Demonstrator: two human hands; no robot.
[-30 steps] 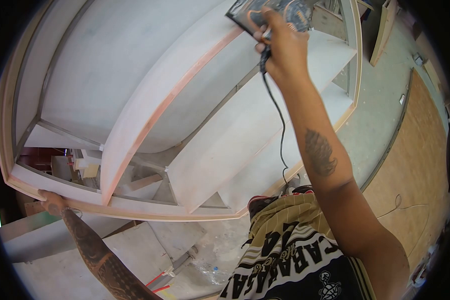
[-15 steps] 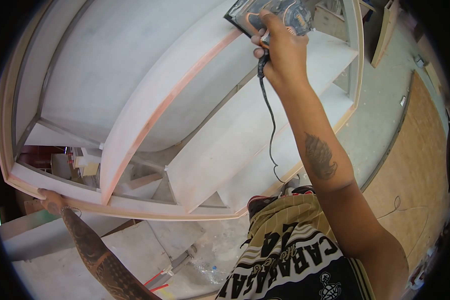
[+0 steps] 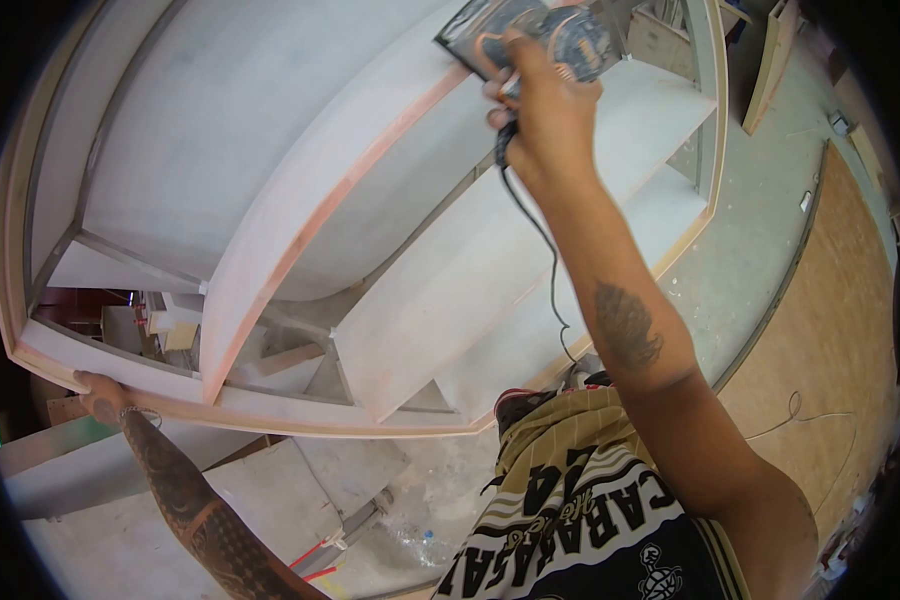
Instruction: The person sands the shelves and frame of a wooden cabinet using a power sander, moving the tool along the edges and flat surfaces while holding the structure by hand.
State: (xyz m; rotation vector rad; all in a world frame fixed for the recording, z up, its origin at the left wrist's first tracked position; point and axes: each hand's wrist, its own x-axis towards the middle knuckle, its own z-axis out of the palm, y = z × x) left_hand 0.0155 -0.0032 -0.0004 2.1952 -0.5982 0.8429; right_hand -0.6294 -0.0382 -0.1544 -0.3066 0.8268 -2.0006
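Note:
My right hand (image 3: 552, 105) is closed around a dusty grey-and-orange electric sander (image 3: 578, 42). Its flat pad meets the upper part of a curved, white-coated panel edge (image 3: 340, 195), where a pinkish strip runs along the rim. From the sander a black cord (image 3: 553, 265) hangs past my wrist toward my waist. At the lower left, my left hand (image 3: 105, 398) grips the outer rim of the large white wooden frame (image 3: 300, 415); the thumb side shows on top, while the other fingers are mostly hidden.
Slanted white panels (image 3: 450, 270) divide the frame's inside. A brown plywood sheet (image 3: 820, 330) lies on the floor at right, with a thin wire on it. Below the frame are pale boards (image 3: 260, 500) and red-ended strips. A wooden board (image 3: 772, 65) leans at the upper right.
My right hand and the sander have shifted slightly left along the curved edge, and the cord has swung with them. My left hand stays on the rim.

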